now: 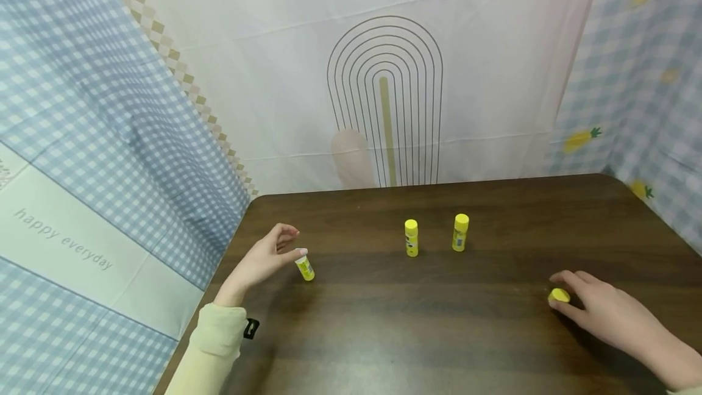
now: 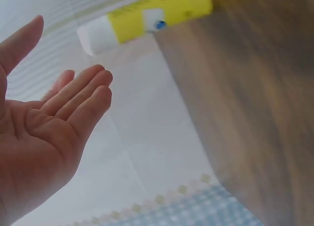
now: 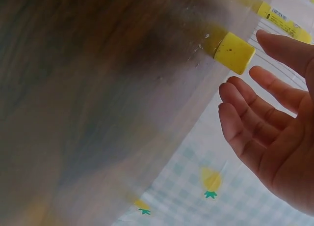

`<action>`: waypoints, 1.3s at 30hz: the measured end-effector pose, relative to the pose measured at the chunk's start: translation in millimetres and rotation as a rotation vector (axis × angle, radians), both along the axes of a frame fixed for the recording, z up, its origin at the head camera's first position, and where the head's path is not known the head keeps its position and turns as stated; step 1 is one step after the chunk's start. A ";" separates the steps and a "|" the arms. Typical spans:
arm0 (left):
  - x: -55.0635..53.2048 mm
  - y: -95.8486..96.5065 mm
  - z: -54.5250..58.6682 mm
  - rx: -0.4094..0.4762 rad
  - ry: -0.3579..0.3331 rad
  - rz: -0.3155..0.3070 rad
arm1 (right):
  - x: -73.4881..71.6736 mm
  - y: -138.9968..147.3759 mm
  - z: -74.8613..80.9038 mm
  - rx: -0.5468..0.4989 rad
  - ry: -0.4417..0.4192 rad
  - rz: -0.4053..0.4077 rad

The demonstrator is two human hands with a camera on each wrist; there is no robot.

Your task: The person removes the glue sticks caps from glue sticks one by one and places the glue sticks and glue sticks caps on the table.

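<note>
Down at the left of the head view, here's the uncapped glue stick [image 1: 307, 269], standing on end on the dark table [image 1: 356, 328], white end up, its long axis tipping toward the upper left of the frame. The left hand [image 1: 267, 259] is right beside it, thumb away from softly bent fingers; the thumb tip overlaps the white end in the head view, but the left wrist view shows a gap.

Over to the lower right: the yellow cap [image 1: 559, 295] sits on the wood, its short axis upright. The right hand [image 1: 606, 309] curves about it, thumb and fingers parted, and the right wrist view shows space between fingertips and cap.

Between the hands, farther back, stand two capped sticks, the nearer-left one [image 1: 411, 239] and its neighbour [image 1: 460, 233], both upright, well apart from either hand. Behind them hangs an arch-patterned cloth [image 1: 493, 78].
</note>
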State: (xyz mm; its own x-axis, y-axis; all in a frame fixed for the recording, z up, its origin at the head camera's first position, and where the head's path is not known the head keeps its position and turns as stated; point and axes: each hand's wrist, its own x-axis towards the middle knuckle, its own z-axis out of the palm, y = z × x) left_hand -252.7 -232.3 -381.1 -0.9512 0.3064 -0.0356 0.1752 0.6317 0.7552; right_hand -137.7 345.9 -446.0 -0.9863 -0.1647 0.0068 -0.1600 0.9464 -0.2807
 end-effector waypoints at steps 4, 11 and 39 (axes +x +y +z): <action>-0.3 19.9 9.5 -0.043 0.050 -0.038 | 1.0 4.8 -0.1 -0.002 0.008 -0.008; -3.2 73.2 13.6 -0.069 0.114 -0.105 | 4.2 7.3 -1.1 -0.007 0.000 -0.019; -59.8 209.1 -62.0 -0.045 -0.043 -0.332 | 12.8 2.5 -3.8 -0.002 0.018 -0.046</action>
State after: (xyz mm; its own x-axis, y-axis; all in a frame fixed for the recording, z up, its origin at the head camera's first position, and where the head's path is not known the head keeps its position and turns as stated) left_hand -312.6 -23.1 -443.1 -0.7970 0.5965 -0.0946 0.3453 0.5785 0.7390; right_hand -124.9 348.4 -449.8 -0.9925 -0.1193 0.0248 -0.1215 0.9522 -0.2803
